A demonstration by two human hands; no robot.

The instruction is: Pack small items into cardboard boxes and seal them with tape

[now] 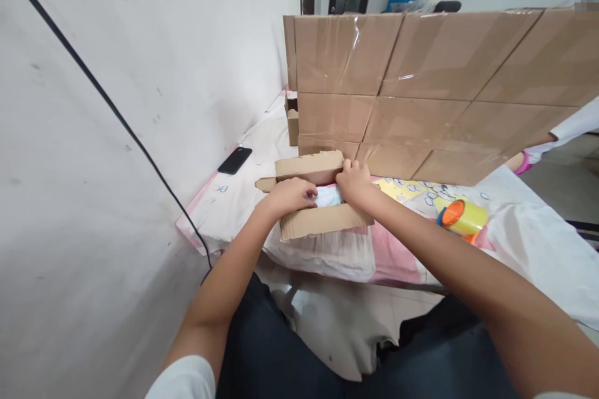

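A small brown cardboard box lies on the cloth-covered surface with its long flaps raised. White and pale blue contents show inside it; their kind cannot be made out. My left hand curls over the box's left end, its fingertips bent in above the contents. At the opposite end, my right hand grips the box's edge with bent fingers, the thumb side turned inward. A short end flap sticks out beyond my left hand.
A tall taped cardboard panel stands just behind the box. A black phone lies to the left, and a yellow-and-orange tape roll to the right. Another person's sleeved arm reaches in at far right. A black cable runs along the wall.
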